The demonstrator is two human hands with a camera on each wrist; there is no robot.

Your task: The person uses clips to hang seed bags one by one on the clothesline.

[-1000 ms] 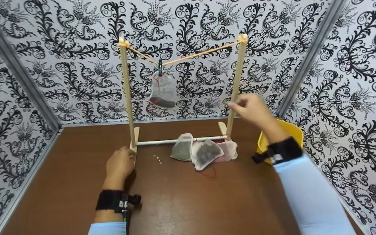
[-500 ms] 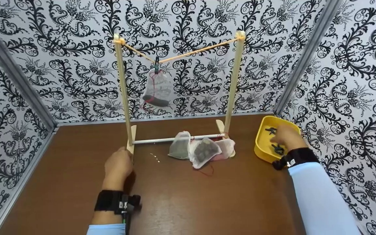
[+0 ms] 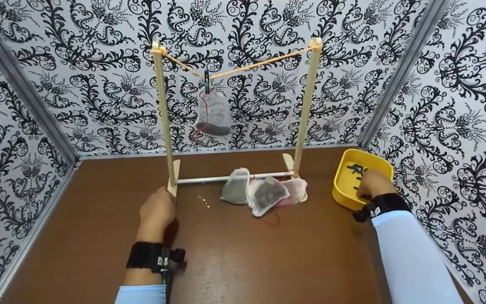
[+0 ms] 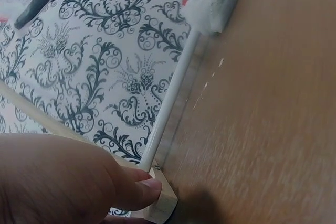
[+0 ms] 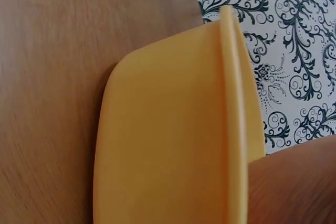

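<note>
My left hand [image 3: 157, 209] grips the near end of the left foot of a wooden stand [image 3: 165, 114]. In the left wrist view its thumb lies on that wooden foot [image 4: 165, 203], close to the white crossbar [image 4: 168, 100]. My right hand [image 3: 374, 184] reaches down into a yellow tub [image 3: 340, 198] at the right. Small dark green clothespins [image 3: 356, 169] lie in the tub around its fingers. Those fingers are hidden, and I cannot tell whether they hold a clothespin. The tub's wall [image 5: 163, 129] fills much of the right wrist view.
From the orange cord [image 3: 260, 63] a white mesh pouch [image 3: 214, 112] hangs by a clothespin [image 3: 207, 81], dark contents at its bottom. Several filled mesh pouches [image 3: 270, 194] with red strings lie against the crossbar. White specks [image 3: 203, 201] dot the brown table [image 3: 243, 253]. Patterned walls enclose the back and sides.
My right hand has moved from beside the right post, rightward and down into the yellow tub, and shifted slightly nearer within it. The left hand keeps its hold on the stand's foot.
</note>
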